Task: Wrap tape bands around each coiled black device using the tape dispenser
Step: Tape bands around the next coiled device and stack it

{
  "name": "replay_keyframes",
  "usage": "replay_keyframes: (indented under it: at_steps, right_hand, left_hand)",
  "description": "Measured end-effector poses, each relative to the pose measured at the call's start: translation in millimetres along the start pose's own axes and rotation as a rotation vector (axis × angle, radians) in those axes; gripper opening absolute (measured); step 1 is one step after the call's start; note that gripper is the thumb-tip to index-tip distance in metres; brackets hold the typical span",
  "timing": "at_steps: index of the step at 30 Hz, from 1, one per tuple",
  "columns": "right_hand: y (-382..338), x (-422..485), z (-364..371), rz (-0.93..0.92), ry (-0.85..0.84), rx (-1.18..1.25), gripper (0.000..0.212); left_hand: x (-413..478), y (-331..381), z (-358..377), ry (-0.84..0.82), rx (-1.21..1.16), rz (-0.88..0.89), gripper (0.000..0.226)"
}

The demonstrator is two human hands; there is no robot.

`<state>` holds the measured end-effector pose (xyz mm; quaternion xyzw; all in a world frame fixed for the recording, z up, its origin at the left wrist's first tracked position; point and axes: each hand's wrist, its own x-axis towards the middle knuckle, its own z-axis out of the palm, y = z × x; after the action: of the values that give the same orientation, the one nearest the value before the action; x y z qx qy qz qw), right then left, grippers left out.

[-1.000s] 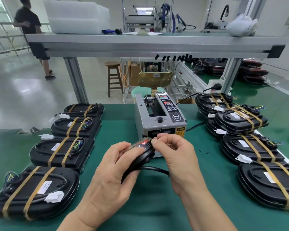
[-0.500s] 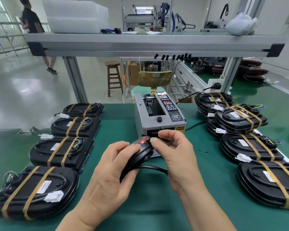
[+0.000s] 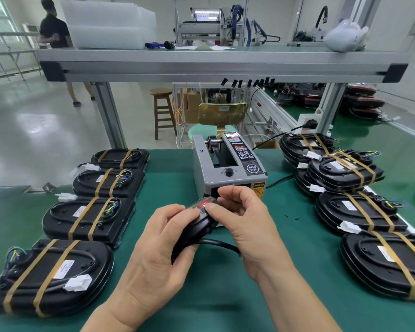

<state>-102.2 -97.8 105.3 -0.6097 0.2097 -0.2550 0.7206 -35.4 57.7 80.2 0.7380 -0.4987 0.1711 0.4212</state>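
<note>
1. The tape dispenser point(image 3: 227, 172) stands dead ahead of you. Your left hand point(image 3: 158, 250) and right hand point(image 3: 248, 226), both gripping a small black device point(image 3: 198, 227), fill the spot just before its mouth.
2. The left row of banded devices point(image 3: 89, 219) and the right row point(image 3: 356, 210) wall in both sides.
3. Bare green table point(image 3: 168, 183) leaves you a lane on either side of the dispenser.
4. A power cord point(image 3: 279, 182) crosses the right lane near the back.
5. A metal beam point(image 3: 221, 68) spans overhead beyond the dispenser.

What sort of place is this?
Most likely a factory assembly line: a tape dispenser on a green bench, rows of taped black devices either side, and an aluminium shelf frame overhead.
</note>
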Motion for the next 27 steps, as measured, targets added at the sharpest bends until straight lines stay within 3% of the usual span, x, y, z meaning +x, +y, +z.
replay_keyframes:
  at_steps: [5, 10, 17, 22, 27]
  right_hand:
    - [1.6, 0.0, 0.7, 0.104, -0.101, 0.054, 0.046]
    - [4.7, -4.6, 6.1, 0.052, -0.103, 0.009, 0.062]
    - [7.1, -2.6, 8.7, 0.055, -0.083, 0.003, 0.044]
    - [3.2, -10.9, 16.2, -0.015, -0.131, -0.107, 0.055]
    - [6.2, -16.2, 20.7, -0.154, -0.141, -0.407, 0.075]
  left_hand:
    - [1.1, -0.6, -1.4, 0.018, -0.024, 0.026, 0.061]
    - [1.2, -0.6, -3.1, 0.001, -0.034, 0.031, 0.052]
    - [-0.3, -1.8, -2.1, 0.003, -0.047, 0.013, 0.063]
    - [-2.1, -5.7, -0.1, 0.024, -0.031, -0.059, 0.077]
    - [-3.8, -6.5, 4.4, 0.061, -0.042, -0.105, 0.079]
